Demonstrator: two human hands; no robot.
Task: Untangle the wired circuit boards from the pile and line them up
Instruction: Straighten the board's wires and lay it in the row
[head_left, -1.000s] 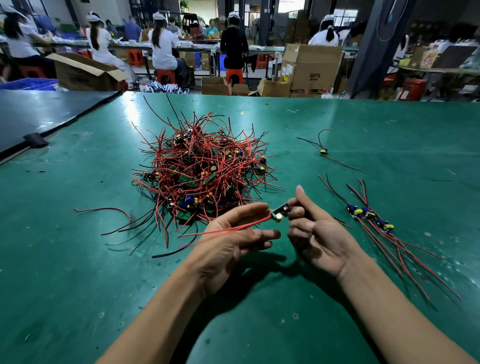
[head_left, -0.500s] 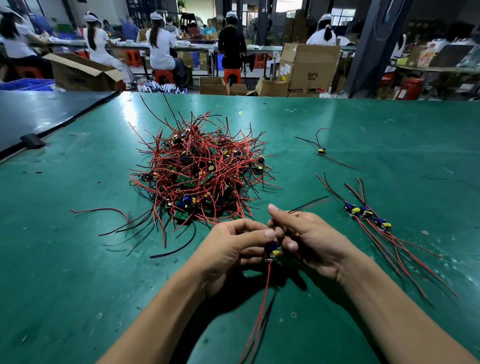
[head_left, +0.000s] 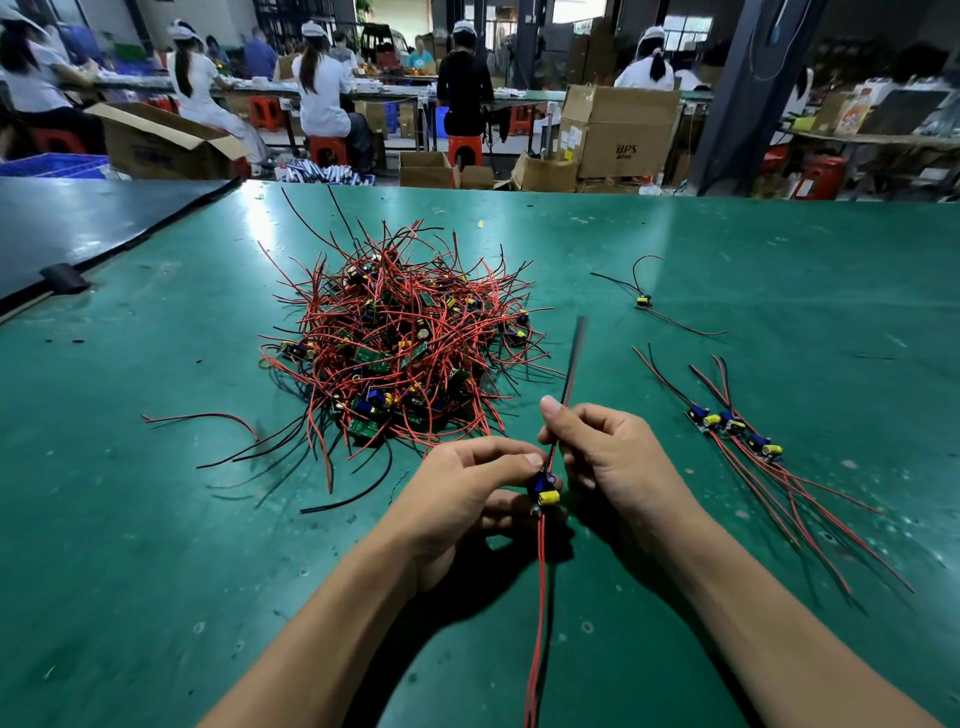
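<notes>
Green counter (head_left: 156, 519) streaked with glare, beyond it cardboard boxes (head_left: 621, 132), red stools (head_left: 327, 148), seated workers in white caps (head_left: 322, 93) — dark pillar (head_left: 748, 93) past its right end

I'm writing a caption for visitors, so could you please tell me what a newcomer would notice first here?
A big pile of red-wired boards sits on the green table, a little left of centre. In front of it, the left hand holds one board while the right hand pinches its wires. To the right, a short row of boards lies lined up.
</notes>
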